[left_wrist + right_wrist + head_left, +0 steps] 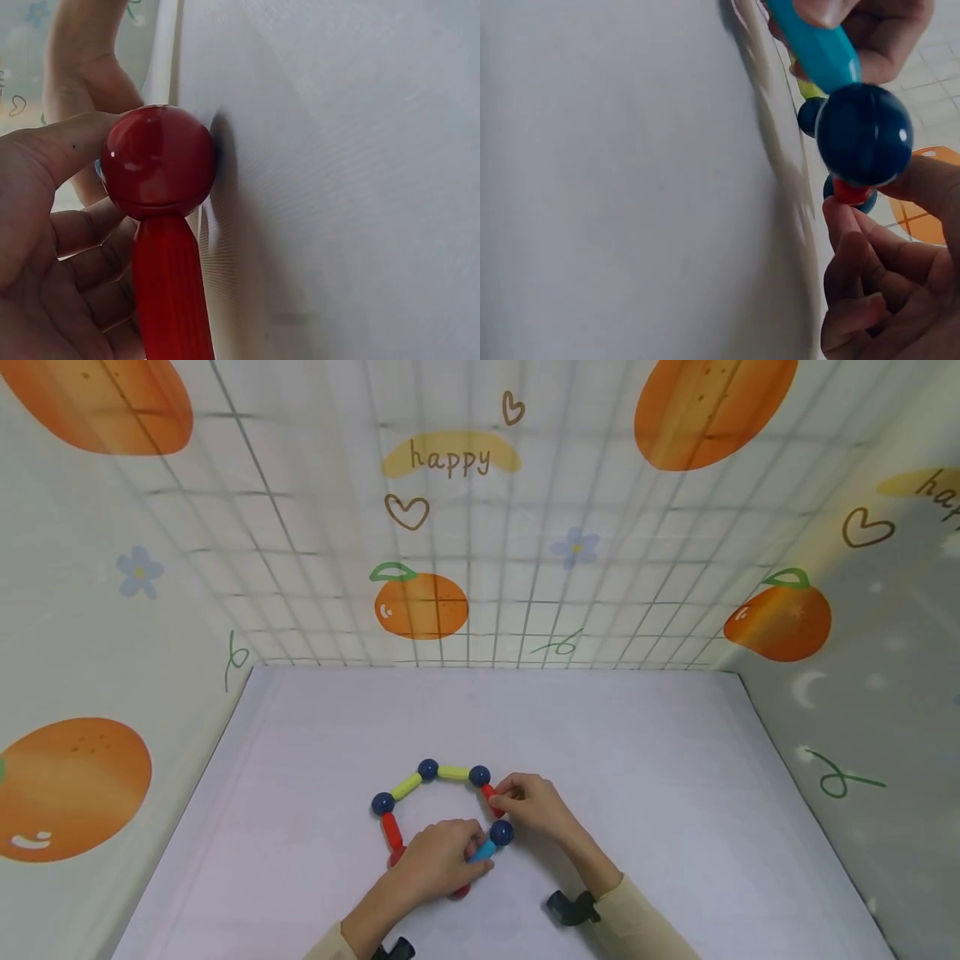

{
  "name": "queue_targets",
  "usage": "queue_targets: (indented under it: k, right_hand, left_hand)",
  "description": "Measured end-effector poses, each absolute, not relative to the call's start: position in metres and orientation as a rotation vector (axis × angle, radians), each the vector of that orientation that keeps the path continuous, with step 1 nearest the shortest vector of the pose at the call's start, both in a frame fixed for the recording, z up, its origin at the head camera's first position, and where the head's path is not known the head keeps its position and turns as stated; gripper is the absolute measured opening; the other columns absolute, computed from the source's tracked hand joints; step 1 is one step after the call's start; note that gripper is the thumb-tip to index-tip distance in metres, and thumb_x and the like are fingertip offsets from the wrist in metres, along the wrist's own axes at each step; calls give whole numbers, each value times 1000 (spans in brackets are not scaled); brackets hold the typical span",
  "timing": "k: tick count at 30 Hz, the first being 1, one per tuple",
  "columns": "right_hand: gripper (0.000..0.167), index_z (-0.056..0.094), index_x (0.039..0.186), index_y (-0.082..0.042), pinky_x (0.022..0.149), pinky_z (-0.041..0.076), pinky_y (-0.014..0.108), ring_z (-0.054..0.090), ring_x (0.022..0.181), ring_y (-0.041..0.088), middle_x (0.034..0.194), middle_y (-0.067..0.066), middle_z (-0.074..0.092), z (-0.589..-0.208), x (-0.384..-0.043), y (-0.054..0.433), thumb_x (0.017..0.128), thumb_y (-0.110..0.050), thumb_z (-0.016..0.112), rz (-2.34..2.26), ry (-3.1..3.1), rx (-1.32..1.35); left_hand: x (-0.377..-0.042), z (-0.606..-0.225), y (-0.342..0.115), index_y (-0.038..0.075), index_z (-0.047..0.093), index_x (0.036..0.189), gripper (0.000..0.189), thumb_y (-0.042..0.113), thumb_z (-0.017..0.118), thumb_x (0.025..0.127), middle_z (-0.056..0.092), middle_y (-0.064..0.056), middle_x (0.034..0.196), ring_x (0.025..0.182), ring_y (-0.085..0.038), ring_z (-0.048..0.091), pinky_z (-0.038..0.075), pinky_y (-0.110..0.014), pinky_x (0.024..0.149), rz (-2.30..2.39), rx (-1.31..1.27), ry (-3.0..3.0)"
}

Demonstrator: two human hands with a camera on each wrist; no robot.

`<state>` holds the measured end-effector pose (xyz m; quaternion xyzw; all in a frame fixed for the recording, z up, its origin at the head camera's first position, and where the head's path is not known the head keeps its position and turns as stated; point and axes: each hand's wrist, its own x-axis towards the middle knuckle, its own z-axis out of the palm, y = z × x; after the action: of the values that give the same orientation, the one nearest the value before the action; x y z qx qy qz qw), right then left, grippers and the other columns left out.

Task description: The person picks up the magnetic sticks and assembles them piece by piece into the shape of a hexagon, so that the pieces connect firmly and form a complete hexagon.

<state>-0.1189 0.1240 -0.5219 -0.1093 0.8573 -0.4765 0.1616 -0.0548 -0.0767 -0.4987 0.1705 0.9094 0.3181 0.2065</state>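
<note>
A ring of toy building rods and balls lies on the white tabletop, partly covered by my left hand (pixel 442 860). That hand pinches a light blue rod (pixel 483 852), whose far end meets a dark blue ball (pixel 502 832). Across from it, my right hand (pixel 536 806) pinches a red rod (pixel 491 797) between thumb and fingers, just below another dark blue ball (pixel 480 776). Two yellow-green rods (pixel 453 772) form the far side. A red rod (pixel 392 832) runs down the left. Close to the left palm is a red ball (pixel 157 161) joined to a red rod (pixel 174 292).
Black wrist-worn devices (pixel 572 908) sit by both forearms. The white tabletop (pixel 637 752) spreads around the ring. Behind it hangs a printed curtain (pixel 495 543) with oranges and a grid, and similar cloth walls stand left and right.
</note>
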Motion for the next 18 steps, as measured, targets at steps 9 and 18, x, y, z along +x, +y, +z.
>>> queue_targets:
  k: [9, 18]
  right_hand:
    - [18, 72, 96, -8, 56, 46, 28, 56, 64, 15, 76, -2, 66, -522, -114, 121, 92, -26, 72, -1353, 2421, -274]
    - [18, 72, 95, -7, 57, 47, 28, 57, 66, 15, 76, -2, 66, -522, -116, 124, 91, -25, 72, -1351, 2459, -232]
  left_hand:
    - [-57, -503, -74, 15, 69, 102, 31, 36, 81, 84, 57, 14, 70, 60, -7, 55, 46, -24, 58, 888, 474, 2555]
    - [-59, -505, -72, 15, 69, 103, 29, 34, 80, 86, 55, 12, 74, 63, -6, 52, 45, -23, 58, 849, 537, 2626]
